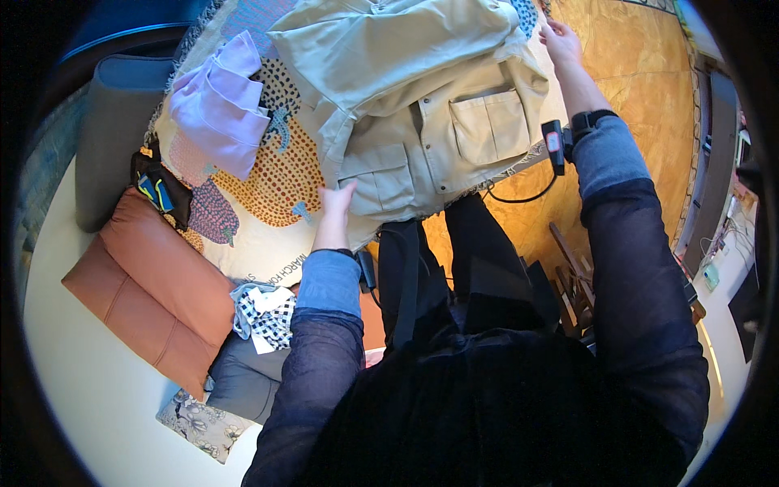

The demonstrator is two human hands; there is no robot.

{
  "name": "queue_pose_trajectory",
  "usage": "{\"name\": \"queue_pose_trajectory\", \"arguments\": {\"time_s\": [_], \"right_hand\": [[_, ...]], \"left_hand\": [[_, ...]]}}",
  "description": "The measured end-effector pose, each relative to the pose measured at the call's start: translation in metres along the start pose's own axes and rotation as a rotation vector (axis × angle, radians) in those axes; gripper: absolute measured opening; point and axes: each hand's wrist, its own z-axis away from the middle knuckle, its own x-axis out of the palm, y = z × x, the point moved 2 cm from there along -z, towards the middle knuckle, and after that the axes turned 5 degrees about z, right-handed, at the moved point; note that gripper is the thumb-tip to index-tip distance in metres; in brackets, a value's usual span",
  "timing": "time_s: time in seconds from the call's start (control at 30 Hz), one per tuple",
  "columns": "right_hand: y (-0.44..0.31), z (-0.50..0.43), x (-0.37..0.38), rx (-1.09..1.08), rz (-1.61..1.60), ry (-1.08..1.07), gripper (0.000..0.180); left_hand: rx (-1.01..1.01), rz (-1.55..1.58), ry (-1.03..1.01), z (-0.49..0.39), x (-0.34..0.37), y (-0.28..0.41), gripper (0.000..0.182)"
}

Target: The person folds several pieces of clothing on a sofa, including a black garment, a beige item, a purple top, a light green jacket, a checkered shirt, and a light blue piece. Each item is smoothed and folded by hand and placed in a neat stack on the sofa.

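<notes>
A beige jacket (420, 115) with flap pockets and snap buttons lies on a patterned, fringed throw blanket (255, 243), one sleeve folded across its upper part. At its lower left edge, my left hand (336, 198) touches or holds the fabric near a pocket; the fingertips are partly hidden, so its grip cannot be told. Beyond the jacket's right side, my right hand (560, 42) is over the blanket's right edge with its fingers slightly bent. Whether those fingers hold the fringe there is unclear. To the left of the jacket rests a folded lilac garment (222, 106).
A brown leather cushion (164, 286), a crumpled checked cloth (265, 313), a grey cushion (246, 374) and a floral cushion (201, 426) are at lower left. A dark pouch (161, 189) lies by the blanket's left edge. Wooden chair parts (572, 274) stand at right.
</notes>
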Motion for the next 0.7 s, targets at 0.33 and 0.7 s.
{"name": "queue_pose_trajectory", "arguments": {"time_s": [0.33, 0.7], "right_hand": [[0.131, 0.152, 0.003, 0.325, 0.262, -0.459, 0.062], [0.129, 0.213, -0.042, 0.349, 0.059, -0.482, 0.046]], "left_hand": [[-0.437, 0.555, -0.310, 0.049, 0.033, -0.050, 0.066], [-0.213, 0.814, -0.575, 0.105, -0.025, -0.061, 0.053]]}}
